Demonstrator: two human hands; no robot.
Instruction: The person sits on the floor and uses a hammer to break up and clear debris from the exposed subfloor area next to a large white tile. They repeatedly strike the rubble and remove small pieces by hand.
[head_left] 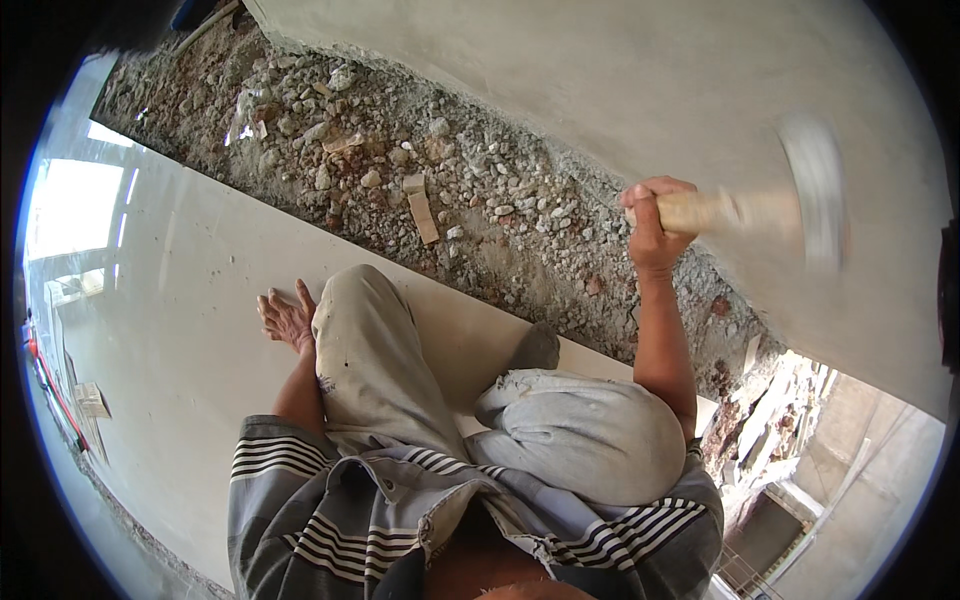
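Note:
My right hand point(657, 228) is closed round the thick wooden handle of a mallet point(715, 212), raised at the right. Its pale, broad head is smeared by motion, so its exact shape is unclear. Beside my left knee, my left hand point(288, 320) lies with fingers spread on a large glossy, pale tile point(190, 300) and holds nothing. My knees are bent over the tile's edge, which borders a strip of loose rubble point(390, 190).
Beyond the rubble rises a smooth grey plastered surface point(620, 70). A thin brown offcut point(422, 212) lies on the stones. Toward the far left are a small block point(92, 400) and a red-edged long tool point(55, 385). Broken debris point(765, 425) lies at lower right.

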